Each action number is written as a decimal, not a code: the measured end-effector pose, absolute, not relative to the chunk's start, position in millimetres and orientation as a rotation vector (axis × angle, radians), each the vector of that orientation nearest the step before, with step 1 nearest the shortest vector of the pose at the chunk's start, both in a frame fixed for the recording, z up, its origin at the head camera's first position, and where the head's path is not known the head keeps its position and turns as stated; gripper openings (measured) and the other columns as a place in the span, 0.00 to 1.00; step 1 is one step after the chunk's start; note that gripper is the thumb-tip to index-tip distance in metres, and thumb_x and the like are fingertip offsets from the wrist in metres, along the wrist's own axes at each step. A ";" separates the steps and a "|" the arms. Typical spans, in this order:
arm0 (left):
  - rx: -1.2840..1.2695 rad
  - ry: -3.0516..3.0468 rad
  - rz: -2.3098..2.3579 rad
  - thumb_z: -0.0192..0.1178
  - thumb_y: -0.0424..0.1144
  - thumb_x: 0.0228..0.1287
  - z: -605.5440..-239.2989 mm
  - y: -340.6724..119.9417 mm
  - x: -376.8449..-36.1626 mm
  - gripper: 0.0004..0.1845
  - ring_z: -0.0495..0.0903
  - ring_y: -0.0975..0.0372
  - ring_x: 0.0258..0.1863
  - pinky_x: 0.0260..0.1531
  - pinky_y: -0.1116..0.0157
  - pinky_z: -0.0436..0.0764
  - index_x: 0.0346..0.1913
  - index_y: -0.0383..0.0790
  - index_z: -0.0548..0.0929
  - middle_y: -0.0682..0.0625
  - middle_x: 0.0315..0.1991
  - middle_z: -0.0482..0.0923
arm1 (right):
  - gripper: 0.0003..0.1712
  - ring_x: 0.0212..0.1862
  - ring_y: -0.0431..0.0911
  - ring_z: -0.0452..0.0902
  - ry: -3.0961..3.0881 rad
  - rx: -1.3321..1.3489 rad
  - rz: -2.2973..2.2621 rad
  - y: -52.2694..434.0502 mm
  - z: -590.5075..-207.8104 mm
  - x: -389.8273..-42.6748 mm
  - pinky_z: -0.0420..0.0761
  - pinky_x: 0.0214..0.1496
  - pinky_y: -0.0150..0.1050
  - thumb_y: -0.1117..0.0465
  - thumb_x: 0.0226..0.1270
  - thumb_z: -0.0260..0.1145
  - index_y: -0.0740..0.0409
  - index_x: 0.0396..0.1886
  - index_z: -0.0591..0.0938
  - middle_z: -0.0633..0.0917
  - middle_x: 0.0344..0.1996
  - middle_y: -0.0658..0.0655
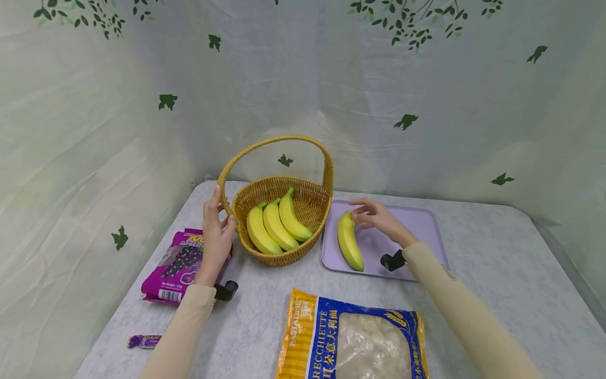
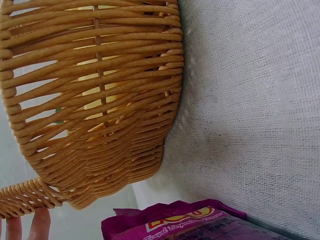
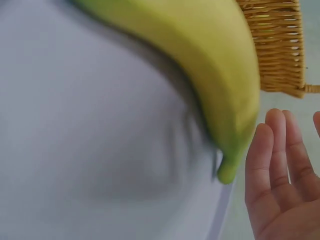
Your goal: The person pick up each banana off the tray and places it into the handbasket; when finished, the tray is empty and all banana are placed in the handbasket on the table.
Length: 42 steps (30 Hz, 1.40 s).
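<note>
A brown wicker basket (image 1: 316, 209) with a tall hoop handle stands on the table, and three yellow bananas (image 1: 276, 223) lie in it. My left hand (image 1: 218, 237) holds the left foot of the handle; in the left wrist view its fingertips (image 2: 40, 225) touch the woven handle. Another banana (image 1: 349, 242) rests on a lilac tray (image 1: 418, 221) right of the basket. Over that banana's upper end is my right hand (image 1: 376, 218), fingers spread and slightly bent. The right wrist view shows those fingers (image 3: 259, 155) apart from the banana (image 3: 225, 65).
A purple grape-printed bag (image 1: 177, 266) lies left of the basket, beneath my left wrist. Nearer, a small purple wrapped sweet (image 1: 144, 341) is partly hidden by my left sleeve. A blue and yellow pasta bag (image 1: 355, 337) lies at the front. Pale curtains (image 1: 284, 79) enclose the table.
</note>
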<state>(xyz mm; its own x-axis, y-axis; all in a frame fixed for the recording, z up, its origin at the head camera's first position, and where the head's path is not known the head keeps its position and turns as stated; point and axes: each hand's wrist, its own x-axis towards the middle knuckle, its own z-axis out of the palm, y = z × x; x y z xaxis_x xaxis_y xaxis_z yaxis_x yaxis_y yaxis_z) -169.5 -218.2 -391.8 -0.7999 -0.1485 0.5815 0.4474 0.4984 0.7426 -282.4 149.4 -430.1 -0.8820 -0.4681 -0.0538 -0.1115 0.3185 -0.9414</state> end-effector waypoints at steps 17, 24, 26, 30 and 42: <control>-0.234 -2.157 -1.306 0.46 0.19 0.66 -392.1 -218.2 -169.2 0.37 0.63 0.40 0.61 0.53 0.38 0.70 0.74 0.42 0.50 0.30 0.58 0.58 | 0.36 0.37 0.53 0.79 2.264 -0.593 -1.276 148.2 -447.6 -268.7 0.82 0.39 0.48 0.59 0.65 0.64 0.58 0.71 0.63 0.74 0.47 0.68; -0.232 -2.163 -1.308 0.46 0.18 0.65 -392.5 -218.7 -169.7 0.37 0.63 0.40 0.61 0.54 0.39 0.69 0.74 0.42 0.50 0.30 0.59 0.58 | 0.37 0.34 0.50 0.76 2.338 -0.574 -1.205 138.6 -449.8 -266.6 0.81 0.36 0.42 0.57 0.63 0.67 0.52 0.71 0.65 0.74 0.45 0.65; -0.233 -2.162 -1.311 0.46 0.18 0.65 -392.4 -218.8 -169.6 0.37 0.63 0.40 0.61 0.54 0.39 0.69 0.74 0.42 0.50 0.31 0.58 0.58 | 0.37 0.34 0.50 0.76 2.344 -0.575 -1.215 137.1 -450.0 -265.8 0.81 0.36 0.42 0.58 0.62 0.67 0.53 0.70 0.66 0.74 0.44 0.65; -0.237 -2.159 -1.310 0.46 0.19 0.65 -392.1 -218.6 -169.6 0.37 0.63 0.40 0.61 0.53 0.38 0.69 0.74 0.42 0.50 0.30 0.59 0.58 | 0.36 0.33 0.51 0.76 2.358 -0.572 -1.224 136.3 -448.8 -263.2 0.81 0.36 0.44 0.60 0.61 0.67 0.54 0.69 0.67 0.74 0.44 0.65; -0.237 -2.158 -1.310 0.45 0.19 0.66 -392.7 -218.4 -169.7 0.36 0.63 0.41 0.61 0.53 0.38 0.69 0.74 0.42 0.50 0.30 0.59 0.58 | 0.33 0.54 0.57 0.72 2.211 -0.477 -1.354 144.9 -440.8 -259.2 0.80 0.45 0.43 0.61 0.66 0.62 0.52 0.71 0.65 0.67 0.60 0.72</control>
<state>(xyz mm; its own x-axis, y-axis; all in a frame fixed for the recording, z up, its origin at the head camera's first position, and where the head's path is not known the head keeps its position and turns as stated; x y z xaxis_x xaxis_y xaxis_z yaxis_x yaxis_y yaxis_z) -169.7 -218.4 -392.7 -0.8058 -0.1494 0.5731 0.4394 0.4979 0.7477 -259.2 144.9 -440.8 -0.8137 -0.5331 -0.2317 -0.0360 0.4440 -0.8953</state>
